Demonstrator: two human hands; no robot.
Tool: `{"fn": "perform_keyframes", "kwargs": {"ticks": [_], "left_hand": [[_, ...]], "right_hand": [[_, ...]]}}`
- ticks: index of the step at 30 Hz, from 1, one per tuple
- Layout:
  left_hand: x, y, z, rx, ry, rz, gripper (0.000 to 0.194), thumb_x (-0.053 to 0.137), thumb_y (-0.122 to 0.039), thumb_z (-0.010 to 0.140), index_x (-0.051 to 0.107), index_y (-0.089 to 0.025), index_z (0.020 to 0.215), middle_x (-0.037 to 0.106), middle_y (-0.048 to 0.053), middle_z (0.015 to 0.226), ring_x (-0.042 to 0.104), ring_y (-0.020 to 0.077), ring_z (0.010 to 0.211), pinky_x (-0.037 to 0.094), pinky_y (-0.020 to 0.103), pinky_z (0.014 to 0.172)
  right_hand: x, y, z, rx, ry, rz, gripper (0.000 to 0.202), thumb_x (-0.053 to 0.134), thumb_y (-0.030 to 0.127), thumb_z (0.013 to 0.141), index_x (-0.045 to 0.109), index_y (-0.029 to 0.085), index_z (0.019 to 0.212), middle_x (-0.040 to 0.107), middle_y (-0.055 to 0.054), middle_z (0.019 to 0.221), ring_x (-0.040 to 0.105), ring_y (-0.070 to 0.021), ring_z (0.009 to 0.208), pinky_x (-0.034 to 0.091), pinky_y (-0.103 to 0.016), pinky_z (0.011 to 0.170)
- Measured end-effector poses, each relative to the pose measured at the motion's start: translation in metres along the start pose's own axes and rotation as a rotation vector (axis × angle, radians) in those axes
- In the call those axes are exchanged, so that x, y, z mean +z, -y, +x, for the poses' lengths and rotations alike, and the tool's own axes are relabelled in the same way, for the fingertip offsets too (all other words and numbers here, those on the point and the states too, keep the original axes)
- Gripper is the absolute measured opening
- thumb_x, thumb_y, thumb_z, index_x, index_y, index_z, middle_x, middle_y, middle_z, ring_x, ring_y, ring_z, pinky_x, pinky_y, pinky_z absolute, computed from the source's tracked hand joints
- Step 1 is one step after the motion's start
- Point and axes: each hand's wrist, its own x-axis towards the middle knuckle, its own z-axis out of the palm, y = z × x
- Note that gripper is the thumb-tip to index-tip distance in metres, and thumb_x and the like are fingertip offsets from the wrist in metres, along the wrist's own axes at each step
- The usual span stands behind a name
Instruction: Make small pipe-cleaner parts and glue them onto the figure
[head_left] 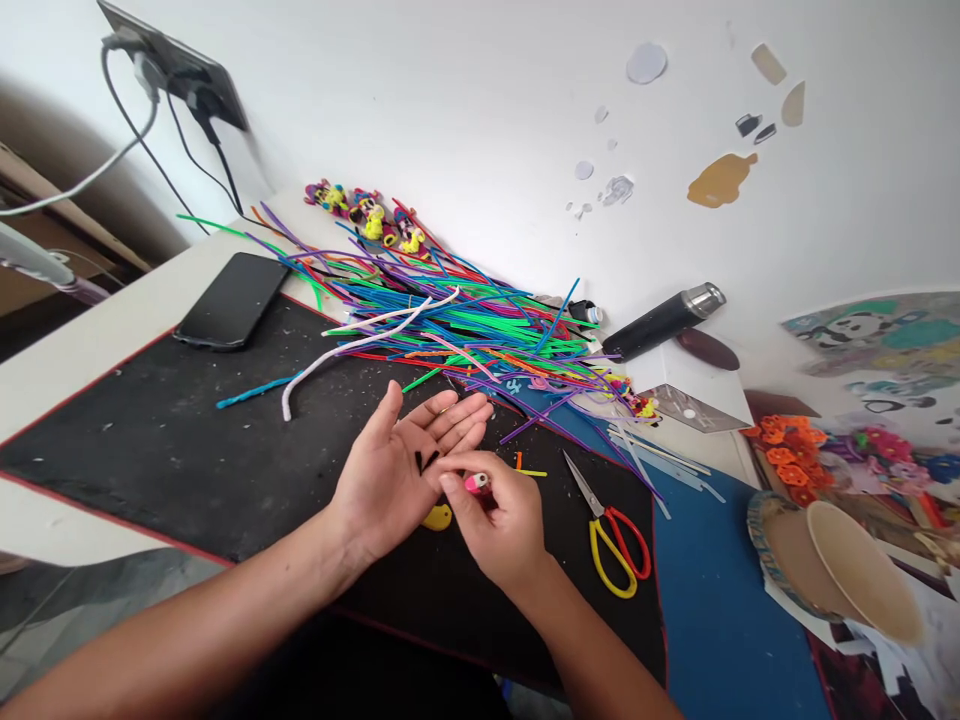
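Head view: the left hand (397, 465) lies open, palm up, fingers spread and relaxed above a black mat (187, 440). Two short black pieces (425, 460) rest on the palm — loose, not gripped. The right hand (499, 520) sits just beside it, its fingertips touching the edge of the left palm, and it pinches a small pink piece (475, 483) between thumb and forefinger. What that piece is exactly cannot be told at this size.

Under the two hands, partly hidden, a small yellow shape (439, 517) lies on the mat. Just right of the right hand lie short orange and yellow snippets (527, 468), and beyond them a pair of scissors (611, 535) with one red and one yellow handle loop, blades pointing up and left, near the mat's right edge.

Behind the hands a broad heap of coloured pipe cleaners (450, 320) spreads across the mat's far side — green, blue, purple, red — with a white pipe cleaner (337, 355) curving out of it toward the left and a blue one (251, 392) lying apart. A dark phone (232, 298) rests on the mat's far left corner. Small yellow-and-pink figures (367, 215) stand at the wall behind the heap. To the right, a black flask (664, 320) lies on its side and a paper cup (862, 570) is tipped over.
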Motion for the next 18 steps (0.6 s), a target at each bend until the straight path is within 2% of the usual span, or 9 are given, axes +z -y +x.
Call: {"fn": "perform_keyframes", "kwargs": {"ticks": [4,7,13,18], "left_hand": [[-0.005,-0.005,-0.002,0.001,0.083,-0.020,0.064,0.037,-0.062,0.116,0.077,-0.012,0.105,0.077,0.026,0.142,0.073,0.0353,0.137,0.057,0.045,0.121],[-0.008,-0.005,-0.002,-0.005,0.115,-0.025,0.065,0.037,-0.063,0.116,0.077,-0.013,0.105,0.076,0.025,0.143,0.071,0.0351,0.140,0.055,0.046,0.123],[-0.010,-0.004,-0.001,-0.023,0.129,-0.007,0.063,0.038,-0.063,0.116,0.076,-0.013,0.108,0.076,0.025,0.144,0.071,0.0347,0.141,0.055,0.047,0.123],[-0.005,-0.021,-0.002,0.076,0.103,0.015,0.063,0.036,-0.061,0.117,0.075,-0.013,0.108,0.074,0.027,0.147,0.071,0.0368,0.141,0.060,0.050,0.118]], "right_hand": [[-0.006,0.000,0.000,0.064,-0.071,-0.030,0.010,0.069,0.023,0.104,0.079,0.023,0.104,0.087,-0.004,0.093,0.079,-0.0165,0.072,0.062,-0.025,0.068],[-0.007,-0.001,0.000,0.081,-0.054,-0.032,0.011,0.069,0.023,0.104,0.080,0.023,0.105,0.087,-0.004,0.095,0.081,-0.0174,0.076,0.063,-0.026,0.071],[0.001,0.002,0.000,0.076,0.011,0.019,0.011,0.071,0.024,0.103,0.080,0.022,0.108,0.088,-0.005,0.100,0.082,-0.0173,0.079,0.062,-0.024,0.070],[-0.004,0.003,0.001,0.135,-0.012,0.034,0.013,0.072,0.028,0.103,0.082,0.021,0.108,0.086,-0.005,0.094,0.075,-0.0152,0.069,0.058,-0.024,0.065]]}}
